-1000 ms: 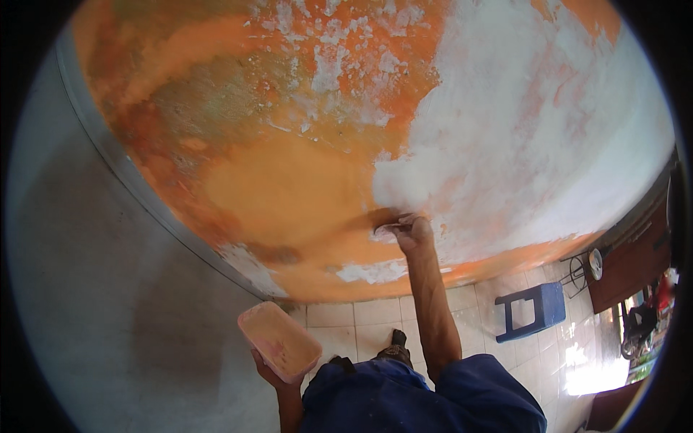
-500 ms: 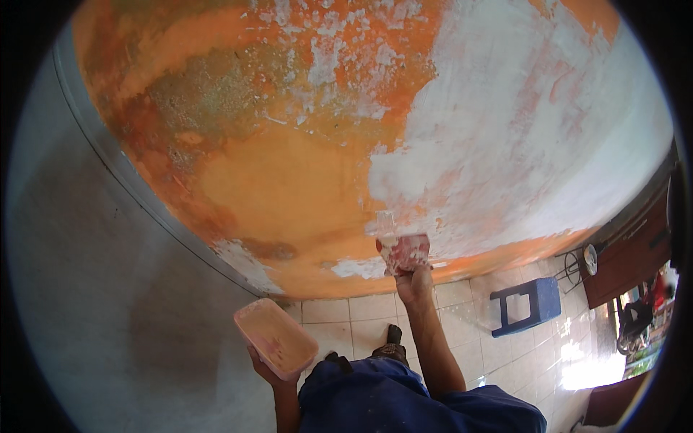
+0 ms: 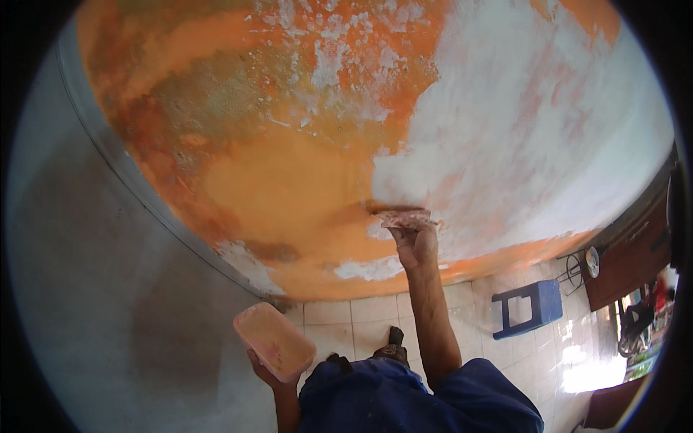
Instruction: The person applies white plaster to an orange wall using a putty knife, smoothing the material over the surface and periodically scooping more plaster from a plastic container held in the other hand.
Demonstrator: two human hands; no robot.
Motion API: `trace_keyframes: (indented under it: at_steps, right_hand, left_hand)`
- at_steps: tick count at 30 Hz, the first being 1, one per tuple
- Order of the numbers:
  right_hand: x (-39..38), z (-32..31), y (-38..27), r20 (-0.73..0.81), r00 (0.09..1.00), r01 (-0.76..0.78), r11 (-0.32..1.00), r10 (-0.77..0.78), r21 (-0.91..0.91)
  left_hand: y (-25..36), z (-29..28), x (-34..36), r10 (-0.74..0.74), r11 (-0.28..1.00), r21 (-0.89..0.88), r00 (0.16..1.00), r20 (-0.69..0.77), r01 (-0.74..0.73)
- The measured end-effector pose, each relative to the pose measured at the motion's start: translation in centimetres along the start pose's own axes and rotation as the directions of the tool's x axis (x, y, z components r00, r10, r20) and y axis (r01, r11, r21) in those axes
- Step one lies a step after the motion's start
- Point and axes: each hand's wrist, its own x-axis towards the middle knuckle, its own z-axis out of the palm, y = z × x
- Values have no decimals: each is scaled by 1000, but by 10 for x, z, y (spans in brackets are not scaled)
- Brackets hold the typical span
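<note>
My right hand (image 3: 416, 244) grips a putty scraper (image 3: 404, 218), its broad blade smeared pinkish white. The scraper is against the wall, where white filler (image 3: 404, 173) borders bare orange paint (image 3: 267, 180). Down at the left, my left hand (image 3: 268, 370) holds a shallow pinkish rectangular tub (image 3: 276, 341) by its side, fingers partly hidden beneath it. Thin pale residue coats the inside of the tub.
A blue plastic stool (image 3: 530, 309) stands on the white tiled floor (image 3: 458, 317) to the right. A grey wall (image 3: 86, 252) meets the orange one at the left corner. Beyond the stool are a wire stand (image 3: 572, 273) and brown wooden furniture (image 3: 628, 249).
My right hand has moved up along the wall with the scraper, which has tilted so that less of its blade shows. My left hand and the tub have barely shifted.
</note>
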Motion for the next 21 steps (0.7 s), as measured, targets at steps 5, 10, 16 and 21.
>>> trace_keyframes:
  at_steps: [5,10,16,21]
  right_hand:
    - [-45,-2,-17,23,998,-59,996,60,-64]
    - [-55,-75,27,-128,982,-149,987,141,-57]
    - [2,-139,70,-80,993,-87,996,84,-35]
    - [62,-155,38,-66,998,-26,968,10,-249]
  left_hand:
    - [27,21,4,-350,810,-520,935,-60,270]
    - [23,21,3,-245,861,-471,968,-49,194]
    - [11,1,5,-384,709,-622,922,55,333]
    - [9,0,0,-379,722,-608,924,53,330]
